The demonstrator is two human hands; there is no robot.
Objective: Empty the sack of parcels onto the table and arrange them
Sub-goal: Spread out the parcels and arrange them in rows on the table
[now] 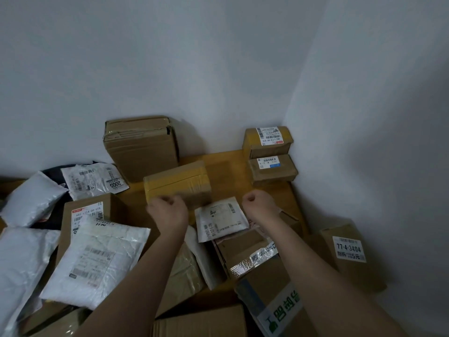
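While cardboard boxes and a white poly mailer (97,260) crowd the near edge of the wooden surface (226,171), both hands hover mid-scene with fingers curled into loose fists, gripping nothing. Left hand (167,209) hangs just before a yellow-taped box (177,183); right hand (261,203) is beside a small flat parcel (221,218). Farther off, a large box (142,144) leans against the wall, and two small boxes (269,154) are stacked at the far right corner.

Wooden table (223,164), cardboard boxes (143,147) and white mailer bags (97,259) scattered across it
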